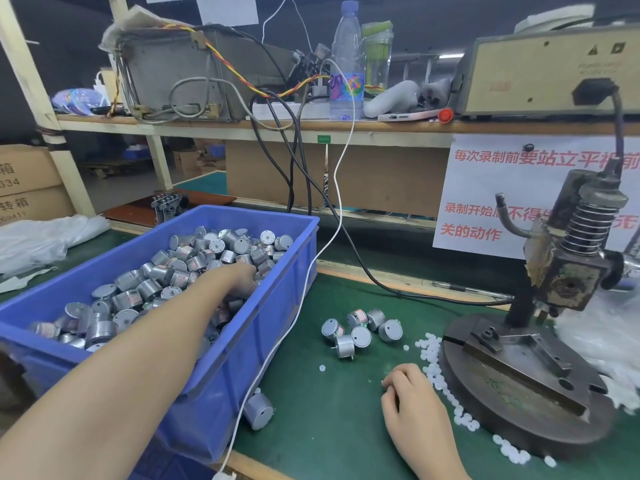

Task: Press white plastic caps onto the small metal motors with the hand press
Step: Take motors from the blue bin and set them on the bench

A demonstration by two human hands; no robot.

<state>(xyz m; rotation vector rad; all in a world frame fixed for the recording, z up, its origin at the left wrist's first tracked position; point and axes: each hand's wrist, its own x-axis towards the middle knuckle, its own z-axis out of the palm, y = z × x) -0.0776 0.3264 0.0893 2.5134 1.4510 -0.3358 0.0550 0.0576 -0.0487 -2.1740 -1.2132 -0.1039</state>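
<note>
Digging among motors (166, 282), left hand (242, 277) fingers hidden, cannot tell; right hand (412, 396) curled on mat (322, 403).

Wooden shelf (242, 128), left to right: grey metal chassis (180, 74) with twisted red-yellow wires (228, 65), water bottle (347, 64), green-lidded tumbler (377, 57), phone (405, 116), beige power unit (540, 71). Black cables (294, 161) and a white cable (341, 188) hang down to the green bench (329, 410). Far left: cardboard boxes (24, 178) and a plastic bag (41, 240). Right: paper notice (485, 188) with red characters; a pen (460, 288) lies below it.
</note>
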